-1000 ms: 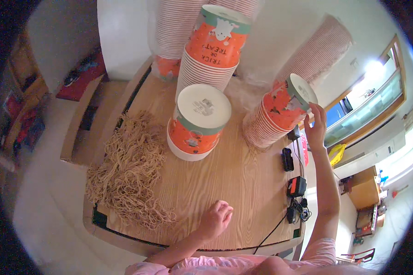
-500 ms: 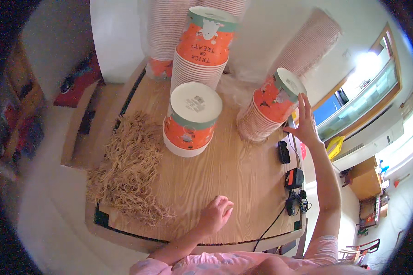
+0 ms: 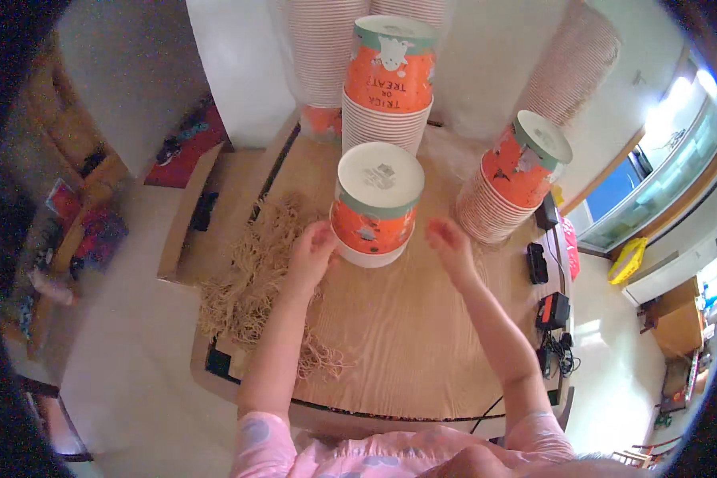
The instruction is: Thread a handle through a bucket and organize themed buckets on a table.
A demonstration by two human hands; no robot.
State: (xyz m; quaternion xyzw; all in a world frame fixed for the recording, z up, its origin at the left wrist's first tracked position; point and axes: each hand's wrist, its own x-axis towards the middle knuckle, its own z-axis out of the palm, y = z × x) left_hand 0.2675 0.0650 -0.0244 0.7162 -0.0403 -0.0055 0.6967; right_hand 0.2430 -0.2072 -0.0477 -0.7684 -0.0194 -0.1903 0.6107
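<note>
The table (image 3: 398, 350) takes up most of the view, its wood-grain top crowded along the back and both sides. Behind stand at least three tall ribbed stacks in clear film: the left wrapped stack (image 3: 319, 52), another (image 3: 410, 8) partly hidden beside it, and the right wrapped stack (image 3: 573, 64). In front are the middle stack (image 3: 386, 99) and the leaning right stack (image 3: 510, 187), both of upturned tubs, their rims too tightly nested to count.

A tangled string heap (image 3: 247, 279) covers the table's left side; the left forearm crosses over part of it. The near tub (image 3: 374, 211), also upturned, sits between the hands and hides the foot of the middle stack. How many are nested under it cannot be told.

Three tubs show their printed sides, orange with a green band. The middle one bears a white figure and three rows of dark, legible, upside-down lettering; the grey print on the near tub's base is too small to read.

The left hand (image 3: 317, 248) is loosely bent at the near tub's left side; whether it touches cannot be told. The right hand (image 3: 448, 240) is half-curled, holding nothing visible, and apart from the tub's right side.

Along the table's right edge lie a black block (image 3: 546, 212), a black holder (image 3: 537, 264), one adapter (image 3: 553, 311) with an orange-red patch, and a coiled cable (image 3: 566, 357).
</note>
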